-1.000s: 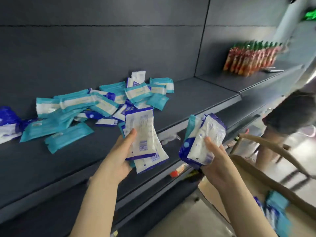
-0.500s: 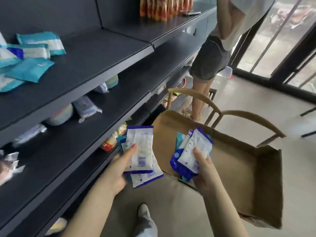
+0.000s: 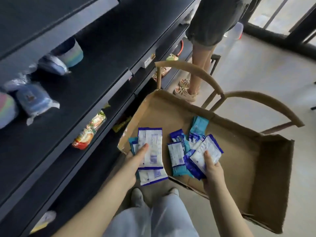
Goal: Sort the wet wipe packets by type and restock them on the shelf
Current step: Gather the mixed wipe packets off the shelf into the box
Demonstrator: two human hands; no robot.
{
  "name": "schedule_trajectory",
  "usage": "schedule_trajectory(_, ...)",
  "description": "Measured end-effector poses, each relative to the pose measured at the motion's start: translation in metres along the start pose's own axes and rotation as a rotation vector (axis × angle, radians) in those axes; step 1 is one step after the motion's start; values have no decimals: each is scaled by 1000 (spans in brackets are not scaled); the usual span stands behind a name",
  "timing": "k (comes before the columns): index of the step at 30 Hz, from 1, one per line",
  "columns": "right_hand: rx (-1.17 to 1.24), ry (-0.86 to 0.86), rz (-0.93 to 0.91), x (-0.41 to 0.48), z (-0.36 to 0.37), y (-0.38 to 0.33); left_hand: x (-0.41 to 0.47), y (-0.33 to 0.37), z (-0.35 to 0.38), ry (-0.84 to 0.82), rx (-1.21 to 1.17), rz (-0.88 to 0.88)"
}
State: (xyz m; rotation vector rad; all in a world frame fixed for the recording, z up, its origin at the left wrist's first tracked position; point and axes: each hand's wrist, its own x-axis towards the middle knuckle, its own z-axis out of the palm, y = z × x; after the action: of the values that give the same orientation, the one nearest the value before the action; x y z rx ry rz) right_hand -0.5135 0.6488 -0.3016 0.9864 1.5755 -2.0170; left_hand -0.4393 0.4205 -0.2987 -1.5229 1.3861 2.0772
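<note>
We are holding wipe packets in both hands over an open brown bag. Our left hand is gripping a stack of white, purple-edged packets, with the thumb lying on top and the fingers underneath. Our right hand is pinching a smaller bundle of the same kind, its thumb pressing on the top face. The two hands are hovering apart.

Between them, loose packets are showing against the bag floor, and a teal packet is leaning further back. We cannot tell whether the nearer ones are lying in the bag or fanning out of the bundle.

The shelf is running along our left side and rising above the hands, so the left hand is sitting nearer to it and the right hand is hanging over the bag. The stack's long axis is pointing away from us, roughly along the shelf's front edge. The bundle is tilting toward the far right.

We are judging that restocking means swinging left and upward, with the stack leading. The bundle needs sorting by type first, since teal and purple are mixing beside it.
</note>
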Motion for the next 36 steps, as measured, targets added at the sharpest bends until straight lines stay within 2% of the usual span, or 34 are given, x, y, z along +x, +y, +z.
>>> schedule_trajectory(8,-241,79,55,170,-16,-8,113,-30,78,164,51,-190)
schedule_trajectory(14,-511,-7,29,286,15,-29,194,-45,150,232,133,-208)
schedule_trajectory(20,-764,-75,-30,360,42,-41,249,-39,206,213,25,-305)
schedule_trajectory(23,-749,-99,14,376,45,-37,268,-39,215,165,9,-310)
schedule_trajectory(26,-737,-101,11,379,48,-29,271,-42,214,194,-4,-313)
schedule_trajectory(29,-775,24,-39,367,49,-18,256,-47,202,111,22,-317)
schedule_trajectory(32,-715,164,-97,341,53,-13,230,-48,179,15,-85,-286)
schedule_trajectory(36,-666,106,-168,279,71,-10,185,-48,121,-11,-248,-246)
